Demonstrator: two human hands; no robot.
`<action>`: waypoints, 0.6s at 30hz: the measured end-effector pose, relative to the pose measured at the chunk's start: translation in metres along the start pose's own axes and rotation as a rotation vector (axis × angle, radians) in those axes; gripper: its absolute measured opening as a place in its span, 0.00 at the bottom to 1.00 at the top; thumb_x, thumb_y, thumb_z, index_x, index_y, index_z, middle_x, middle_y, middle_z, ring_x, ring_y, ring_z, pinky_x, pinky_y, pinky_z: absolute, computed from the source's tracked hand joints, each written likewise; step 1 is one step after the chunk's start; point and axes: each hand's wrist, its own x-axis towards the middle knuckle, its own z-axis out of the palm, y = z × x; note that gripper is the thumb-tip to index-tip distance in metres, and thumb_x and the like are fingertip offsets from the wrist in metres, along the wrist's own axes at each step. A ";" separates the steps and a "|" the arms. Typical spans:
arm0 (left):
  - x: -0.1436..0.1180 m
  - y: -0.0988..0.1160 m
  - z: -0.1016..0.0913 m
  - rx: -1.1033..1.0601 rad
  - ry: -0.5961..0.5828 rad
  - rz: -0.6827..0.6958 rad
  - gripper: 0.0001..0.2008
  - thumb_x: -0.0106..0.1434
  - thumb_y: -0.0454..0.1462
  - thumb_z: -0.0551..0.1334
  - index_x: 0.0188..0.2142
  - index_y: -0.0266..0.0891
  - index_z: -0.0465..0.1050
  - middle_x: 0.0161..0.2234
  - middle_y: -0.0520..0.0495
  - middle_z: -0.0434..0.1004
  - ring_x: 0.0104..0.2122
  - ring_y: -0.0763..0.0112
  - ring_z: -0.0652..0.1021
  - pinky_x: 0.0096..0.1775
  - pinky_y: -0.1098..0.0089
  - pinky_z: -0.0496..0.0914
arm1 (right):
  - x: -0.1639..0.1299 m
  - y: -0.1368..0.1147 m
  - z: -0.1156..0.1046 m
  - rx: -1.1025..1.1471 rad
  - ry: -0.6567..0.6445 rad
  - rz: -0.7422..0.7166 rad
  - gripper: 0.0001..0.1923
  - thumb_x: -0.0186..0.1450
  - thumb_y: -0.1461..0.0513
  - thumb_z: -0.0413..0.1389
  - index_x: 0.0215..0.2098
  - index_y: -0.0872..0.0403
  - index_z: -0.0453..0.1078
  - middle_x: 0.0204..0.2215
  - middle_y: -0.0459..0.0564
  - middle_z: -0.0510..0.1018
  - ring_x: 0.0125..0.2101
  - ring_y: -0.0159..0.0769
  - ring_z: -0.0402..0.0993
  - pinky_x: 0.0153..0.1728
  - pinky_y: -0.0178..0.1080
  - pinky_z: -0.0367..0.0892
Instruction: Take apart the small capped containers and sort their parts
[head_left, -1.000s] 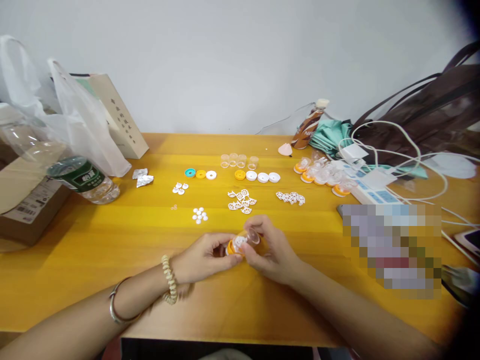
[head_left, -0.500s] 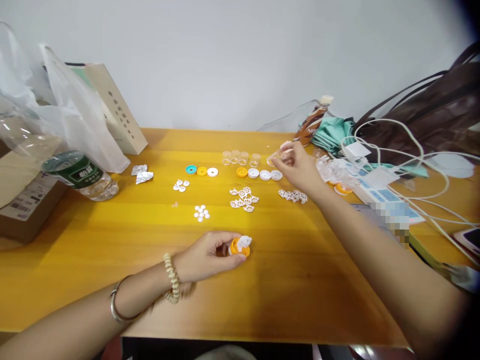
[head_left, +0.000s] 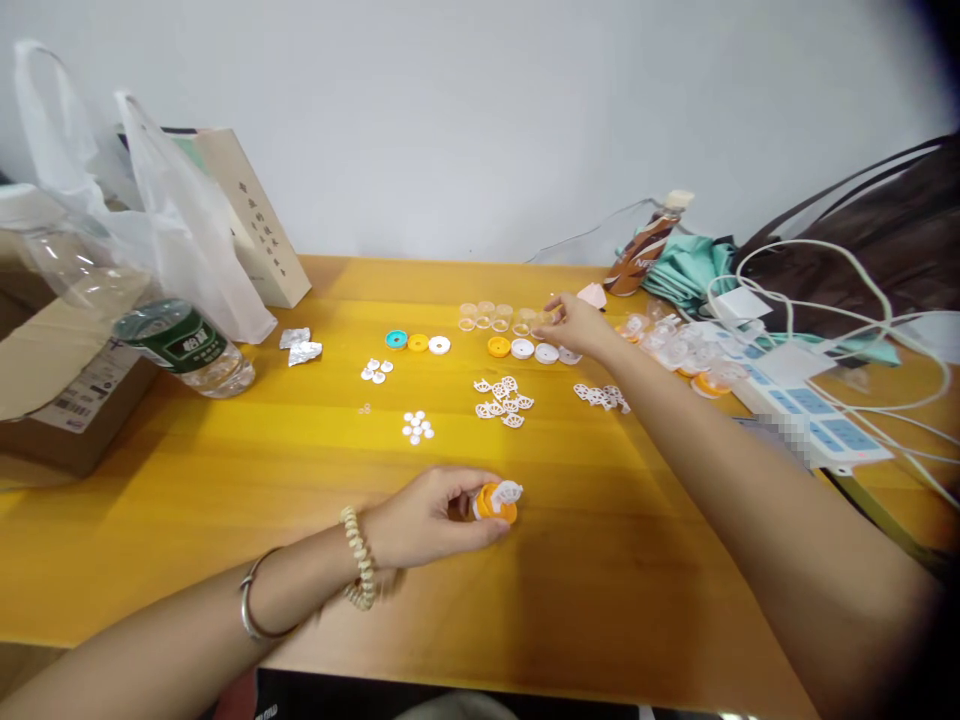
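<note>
My left hand point(head_left: 427, 515) is closed around an orange plastic cap point(head_left: 491, 505) just above the table, with a white fan-shaped plastic piece point(head_left: 508, 494) standing up in it. My right hand point(head_left: 576, 325) reaches to the right end of a row of small clear plastic cups point(head_left: 500, 318). Its fingertips pinch a clear cup point(head_left: 537, 325), partly hidden by the fingers. In front of that row lie one orange and several white round caps point(head_left: 521, 348). Nearer me are loose white fan-shaped pieces point(head_left: 495, 408), with another cluster of white pieces point(head_left: 600, 397) under my right forearm.
Blue, orange and white rings point(head_left: 396, 340), small white discs point(head_left: 417, 428) and foil pieces point(head_left: 304, 352) lie left of centre. A water bottle point(head_left: 180, 345), box point(head_left: 75, 400) and plastic bag point(head_left: 195, 240) stand left. Clear-and-orange assemblies point(head_left: 690, 350), a power strip point(head_left: 817, 410), cables and a drink bottle point(head_left: 649, 245) are right.
My right hand has moved slightly left and down toward the cup row with the clear cup. The left hand keeps its hold on the orange cap. The whole view has shifted a little.
</note>
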 end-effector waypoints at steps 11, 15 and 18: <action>0.002 -0.002 -0.001 -0.071 0.016 0.009 0.16 0.60 0.43 0.60 0.42 0.32 0.71 0.30 0.50 0.68 0.29 0.76 0.66 0.32 0.75 0.63 | -0.045 -0.026 -0.007 0.211 0.184 -0.099 0.13 0.55 0.68 0.55 0.38 0.54 0.59 0.31 0.46 0.64 0.27 0.32 0.61 0.30 0.36 0.60; 0.003 0.002 -0.003 -0.098 0.027 0.017 0.16 0.61 0.44 0.59 0.40 0.33 0.72 0.30 0.49 0.69 0.31 0.74 0.68 0.34 0.74 0.64 | -0.120 -0.049 -0.011 0.620 -0.154 -0.333 0.05 0.62 0.60 0.52 0.34 0.52 0.61 0.28 0.44 0.65 0.27 0.31 0.62 0.30 0.35 0.61; 0.004 0.003 -0.005 -0.133 0.025 0.018 0.15 0.61 0.45 0.58 0.38 0.33 0.72 0.32 0.48 0.70 0.33 0.72 0.69 0.36 0.72 0.65 | -0.168 -0.057 -0.005 0.769 -0.467 -0.319 0.08 0.64 0.56 0.51 0.35 0.53 0.65 0.28 0.45 0.69 0.29 0.31 0.65 0.32 0.35 0.63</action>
